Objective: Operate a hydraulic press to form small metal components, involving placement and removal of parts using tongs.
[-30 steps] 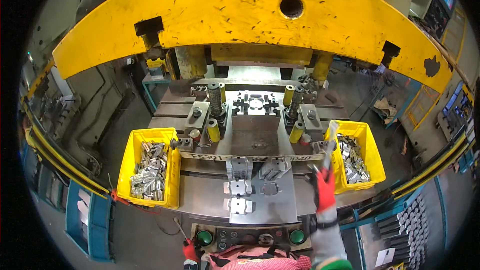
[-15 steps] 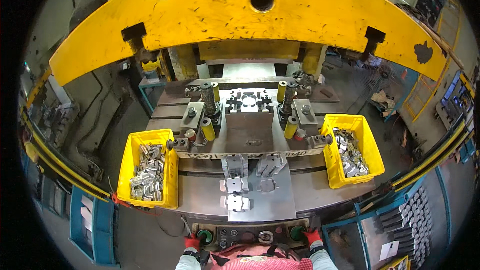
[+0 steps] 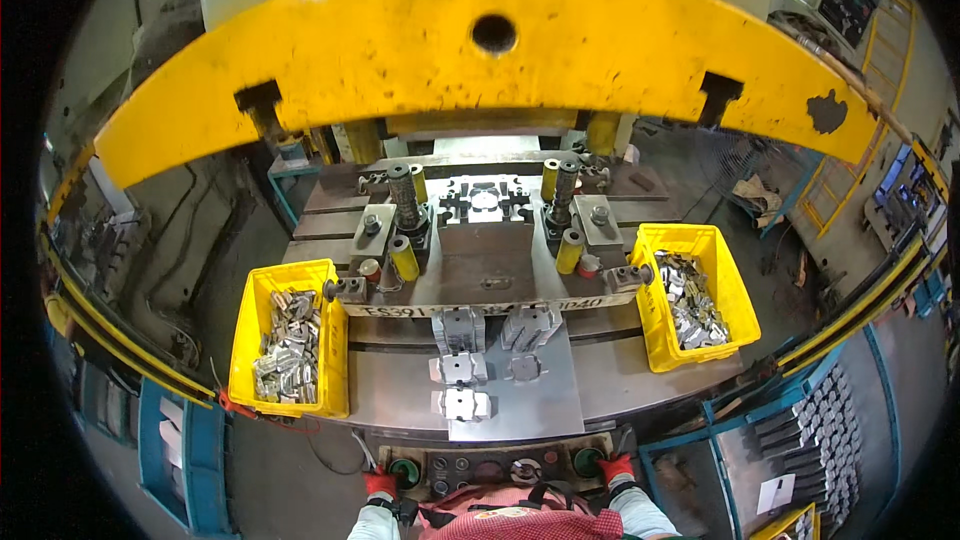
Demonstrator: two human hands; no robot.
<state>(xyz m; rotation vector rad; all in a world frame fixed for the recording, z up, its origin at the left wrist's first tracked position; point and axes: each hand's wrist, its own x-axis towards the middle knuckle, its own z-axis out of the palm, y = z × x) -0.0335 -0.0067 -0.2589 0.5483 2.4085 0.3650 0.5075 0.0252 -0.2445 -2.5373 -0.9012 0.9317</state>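
My left hand (image 3: 381, 482), in a red glove, is at the outer side of a green round button (image 3: 406, 472) on the control panel (image 3: 465, 468). At the panel's other end, my right hand (image 3: 616, 468), also red-gloved, is beside a second green button (image 3: 588, 461). The fingers of both hands are too small and partly hidden to make out. Ahead, a lower die with a bright cut-out plate (image 3: 484, 202) sits on the press bed, below the yellow press ram (image 3: 600, 50). Stacked metal pieces (image 3: 458, 329) and single ones (image 3: 461, 404) lie on the front plate (image 3: 535, 405).
Yellow bins of metal parts stand at the left (image 3: 338, 365) and right (image 3: 655, 325) of the bed. Guide posts (image 3: 405, 198) rise beside the die. A blue rack (image 3: 190, 460) is at lower left; a table with rows of parts (image 3: 830, 440) is at lower right.
The yellow ram has come down a little toward the die. My view has shifted slightly. Both hands stay by the green buttons, and the metal pieces lie as before.
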